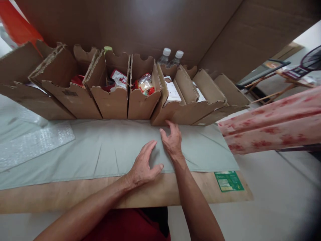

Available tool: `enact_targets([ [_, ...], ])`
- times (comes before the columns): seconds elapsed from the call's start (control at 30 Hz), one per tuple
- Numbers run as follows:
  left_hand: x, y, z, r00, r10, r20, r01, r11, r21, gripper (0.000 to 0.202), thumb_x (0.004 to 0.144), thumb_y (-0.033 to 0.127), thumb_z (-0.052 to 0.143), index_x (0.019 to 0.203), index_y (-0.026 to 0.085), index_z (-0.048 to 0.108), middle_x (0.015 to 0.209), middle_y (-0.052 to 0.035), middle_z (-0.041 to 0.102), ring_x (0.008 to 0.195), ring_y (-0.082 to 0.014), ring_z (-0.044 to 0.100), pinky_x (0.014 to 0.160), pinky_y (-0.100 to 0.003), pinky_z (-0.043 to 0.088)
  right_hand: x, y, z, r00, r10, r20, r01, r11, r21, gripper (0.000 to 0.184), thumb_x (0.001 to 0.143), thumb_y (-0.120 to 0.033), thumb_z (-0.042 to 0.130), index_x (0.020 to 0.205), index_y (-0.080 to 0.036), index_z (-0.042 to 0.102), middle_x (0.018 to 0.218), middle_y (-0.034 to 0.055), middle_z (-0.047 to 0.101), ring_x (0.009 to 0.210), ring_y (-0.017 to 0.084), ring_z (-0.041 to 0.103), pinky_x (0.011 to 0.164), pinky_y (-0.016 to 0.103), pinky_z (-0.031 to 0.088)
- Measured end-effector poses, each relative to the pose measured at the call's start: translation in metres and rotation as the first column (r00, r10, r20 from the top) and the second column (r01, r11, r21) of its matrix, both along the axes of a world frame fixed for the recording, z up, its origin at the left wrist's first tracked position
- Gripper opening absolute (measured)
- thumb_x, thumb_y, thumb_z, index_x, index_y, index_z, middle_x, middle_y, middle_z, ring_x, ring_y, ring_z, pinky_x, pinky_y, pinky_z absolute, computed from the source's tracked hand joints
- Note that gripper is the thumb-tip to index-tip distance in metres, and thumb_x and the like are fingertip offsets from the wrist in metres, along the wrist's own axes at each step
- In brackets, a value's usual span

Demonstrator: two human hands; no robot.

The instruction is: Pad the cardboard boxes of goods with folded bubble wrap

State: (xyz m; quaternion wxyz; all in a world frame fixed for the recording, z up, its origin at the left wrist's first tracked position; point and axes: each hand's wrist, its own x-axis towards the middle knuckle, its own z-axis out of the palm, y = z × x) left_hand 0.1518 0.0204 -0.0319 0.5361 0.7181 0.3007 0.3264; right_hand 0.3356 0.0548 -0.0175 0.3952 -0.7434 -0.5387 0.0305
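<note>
Over the pale green cloth (92, 147), my left hand (144, 165) has its thumb apart from its fingers and holds nothing. My right hand (172, 140) is farther forward, its fingertips close to the lower front of a cardboard box (180, 113) with white packets (172, 90) inside; I cannot tell if they touch it. To the left of that box stands another cardboard bin (141, 105), holding a clear and red snack packet (146, 85). A third bin (109, 104) contains a red and white packet (119, 79).
Bubble wrap (37, 142) lies on the cloth at left. Two clear bottles with white caps (166, 52) stand behind the boxes, before a tall cardboard panel (140, 26). A green printed card (228, 181) is at the table's right front edge. Pink flowered fabric (273, 122) hangs at right.
</note>
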Motion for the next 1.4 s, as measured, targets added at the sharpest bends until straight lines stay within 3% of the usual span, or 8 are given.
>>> enact_targets([
  [0.3, 0.000, -0.003, 0.005, 1.000, -0.014, -0.002, 0.014, 0.999, -0.033, 0.081, 0.079, 0.027, 0.067, 0.155, 0.016, 0.040, 0.161, -0.0193, 0.043, 0.152, -0.0369, 0.040, 0.127, -0.061, 0.031, 0.011, -0.003, -0.013, 0.996, 0.084, -0.015, -0.083, 0.996, 0.042, 0.041, 0.086, -0.035, 0.059, 0.121, -0.018, 0.070, 0.128, 0.0171, 0.071, 0.123, 0.032, 0.065, 0.106, 0.053, 0.051],
  [0.53, 0.005, -0.002, 0.000, 0.998, 0.040, 0.052, -0.037, 0.998, -0.058, 0.081, 0.076, 0.024, 0.068, 0.152, 0.014, 0.044, 0.157, -0.0194, 0.048, 0.148, -0.0371, 0.045, 0.126, -0.058, 0.034, -0.033, 0.013, 0.071, 0.969, 0.229, -0.095, -0.209, 0.960, 0.184, 0.045, 0.095, -0.031, 0.056, 0.139, -0.025, 0.060, 0.099, 0.0033, 0.076, 0.079, 0.017, 0.068, 0.080, 0.035, 0.058],
  [0.67, 0.008, 0.003, -0.003, 0.995, 0.061, 0.084, -0.051, 0.992, -0.119, 0.080, 0.075, 0.026, 0.069, 0.150, 0.015, 0.045, 0.153, -0.0198, 0.050, 0.142, -0.0390, 0.050, 0.119, -0.061, 0.042, -0.057, 0.061, 0.114, 0.955, 0.264, 0.135, -0.253, 0.963, -0.094, 0.055, 0.092, -0.020, 0.052, 0.148, -0.024, 0.054, 0.085, 0.0030, 0.074, 0.074, 0.020, 0.066, 0.076, 0.035, 0.051],
  [0.8, -0.003, 0.005, 0.006, 0.985, 0.141, 0.103, -0.123, 0.979, -0.160, 0.075, 0.077, 0.025, 0.069, 0.149, 0.016, 0.047, 0.151, -0.0197, 0.050, 0.139, -0.0377, 0.052, 0.114, -0.057, 0.048, -0.065, 0.079, 0.120, 0.930, 0.204, 0.305, -0.117, 0.953, -0.280, 0.030, 0.092, -0.017, 0.052, 0.115, -0.019, 0.072, 0.083, 0.0094, 0.074, 0.075, 0.024, 0.066, 0.069, 0.032, 0.041],
  [1.0, -0.063, -0.016, 0.016, 0.926, 0.365, 0.098, -0.360, 0.931, -0.064, 0.060, 0.090, 0.022, 0.062, 0.148, 0.027, 0.049, 0.155, -0.0124, 0.051, 0.139, -0.0313, 0.053, 0.112, -0.052, 0.050, -0.065, -0.006, 0.109, 0.891, 0.292, 0.349, -0.275, 0.956, -0.098, 0.019, 0.094, -0.016, 0.052, 0.087, -0.020, 0.069, 0.079, 0.0056, 0.075, 0.071, 0.019, 0.066, 0.066, 0.029, 0.038],
  [1.17, -0.108, -0.026, 0.013, 0.858, 0.507, 0.080, -0.512, 0.857, 0.062, 0.057, 0.096, 0.024, 0.060, 0.151, 0.032, 0.047, 0.159, -0.0097, 0.046, 0.142, -0.0311, 0.049, 0.112, -0.051, 0.048, -0.032, -0.114, 0.100, 0.856, 0.391, 0.338, -0.441, 0.894, 0.083, 0.022, 0.092, -0.013, 0.055, 0.100, -0.025, 0.072, 0.081, 0.0012, 0.076, 0.070, 0.017, 0.068, 0.074, 0.030, 0.050],
  [1.27, -0.113, -0.025, 0.017, 0.861, 0.505, 0.060, -0.508, 0.857, 0.085, 0.064, 0.094, 0.024, 0.062, 0.155, 0.033, 0.043, 0.161, -0.0101, 0.044, 0.145, -0.0328, 0.046, 0.114, -0.053, 0.046, -0.003, -0.168, 0.081, 0.991, -0.021, 0.133, -0.012, 0.970, 0.242, 0.030, 0.089, -0.018, 0.062, 0.117, -0.025, 0.073, 0.100, 0.0055, 0.078, 0.086, 0.021, 0.073, 0.080, 0.033, 0.055],
  [1.4, -0.095, -0.018, 0.023, 0.900, 0.433, 0.051, -0.436, 0.896, 0.084, 0.079, 0.090, 0.024, 0.064, 0.161, 0.035, 0.032, 0.165, -0.0097, 0.039, 0.150, -0.0349, 0.040, 0.120, -0.059, 0.040, 0.018, -0.216, 0.042, 0.905, -0.352, -0.239, 0.396, 0.903, 0.169, 0.057, 0.089, -0.039, 0.071, 0.140, -0.017, 0.061, 0.124, 0.0139, 0.073, 0.109, 0.029, 0.072, 0.093, 0.041, 0.056],
])
